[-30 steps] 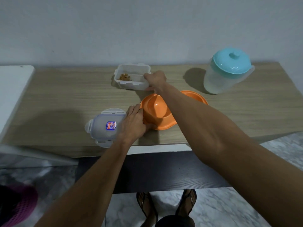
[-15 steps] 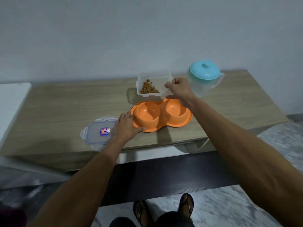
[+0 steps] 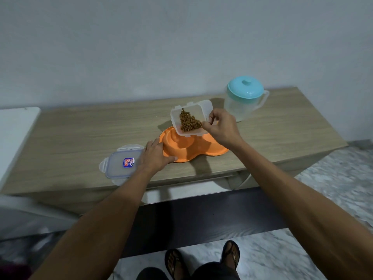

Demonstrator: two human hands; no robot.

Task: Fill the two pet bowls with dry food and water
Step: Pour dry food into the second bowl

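An orange double pet bowl point(image 3: 214, 149) sits near the table's front edge. My right hand point(image 3: 222, 126) grips a clear plastic food container point(image 3: 177, 116), tilted toward me above the left bowl, with brown dry food point(image 3: 189, 121) heaped at its lower corner. My left hand point(image 3: 155, 156) rests flat against the bowl's left rim, thumb along its front edge. A clear water pitcher point(image 3: 243, 102) with a turquoise lid stands at the back right.
The container's clear lid point(image 3: 121, 163) with a blue and red sticker lies on the wooden table point(image 3: 80, 138) just left of my left hand. A white surface point(image 3: 14, 136) adjoins the table's left end. My sandalled feet show on the marble floor below.
My right hand has lifted the food container off the table and tilted it over the left bowl, so the food slid to its lower corner. My left hand stays at the bowl's rim.
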